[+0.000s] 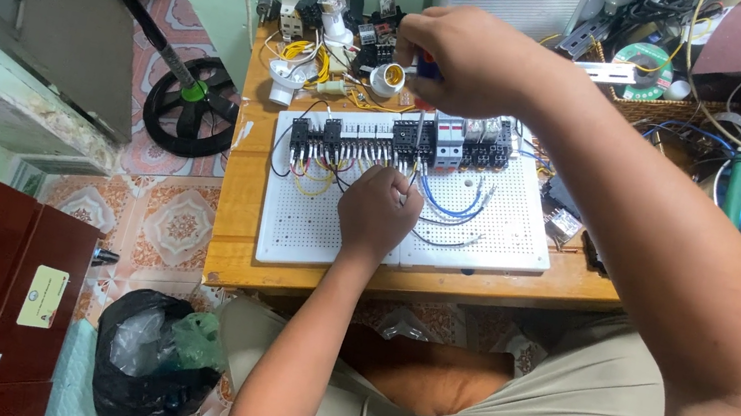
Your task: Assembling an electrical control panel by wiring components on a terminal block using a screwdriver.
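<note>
The right hand (463,57) is closed around the blue handle of a slim screwdriver (423,106), whose metal shaft points straight down into the row of black and grey terminal modules (403,138) mounted along the far edge of the white perforated mounting board (508,232). The left hand (377,211) rests on the board just below that row, fingers curled and pinched on the end of a thin white wire (416,173) directly beneath the screwdriver tip. The board lies flat on a small wooden table (237,215); blue, yellow and white wire loops (447,206) hang from the modules across its surface.

Step in hand, as judged: a terminal screw is being worked while the wire end is held in its clamp. The next move calls for steady downward pressure on the driver, the shaft kept upright in the screw head, and the wire kept fully seated until the clamp bites.

Behind the board stand white lamp sockets (383,78) and spare components. A wicker basket of cables (672,109) sits to the right, a black plastic bag (146,356) on the tiled floor to the left.
</note>
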